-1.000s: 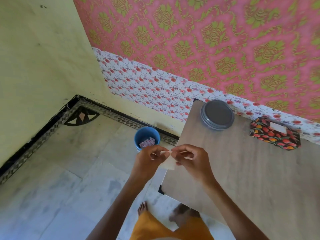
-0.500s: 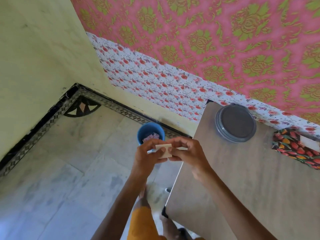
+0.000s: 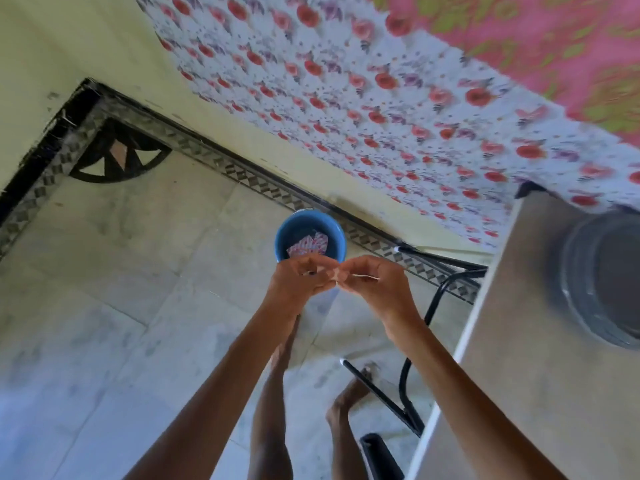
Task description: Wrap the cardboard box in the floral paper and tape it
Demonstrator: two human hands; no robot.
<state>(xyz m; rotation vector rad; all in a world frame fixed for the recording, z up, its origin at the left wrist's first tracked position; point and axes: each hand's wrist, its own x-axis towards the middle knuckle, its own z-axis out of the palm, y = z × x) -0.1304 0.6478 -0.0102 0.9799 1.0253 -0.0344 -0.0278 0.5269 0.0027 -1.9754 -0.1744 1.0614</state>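
**Inspector:** State of the hands?

**Recorder:** Both are held over the floor, left of the table point(image 3: 536, 375). The left hand point(image 3: 299, 284) and right hand point(image 3: 379, 289) meet fingertip to fingertip with the fingers curled. Thumb and forefinger of each are pinched tight on 1 pale strip point(image 3: 363, 278). It shows edge-on, and whether it is tape or paper cannot be told.

**Inspector:** The task's items?

**Recorder:** The cardboard box does not show in this view. Patterned paper scraps point(image 3: 307, 245) lie inside 1 blue bucket point(image 3: 284, 237), which stands on the tiled floor point(image 3: 121, 271) directly beyond the hands.

**Inspector:** Obstructions?

**Recorder:** The hands cover the bucket's near rim. The 2 forearms cross in front of the person's bare legs and feet. 1 round grey lid point(image 3: 602, 282) lies on the table, blurred, its far edge under a hanging floral cloth point(image 3: 381, 98). Black table legs point(image 3: 433, 306) show between the right forearm and the table edge.
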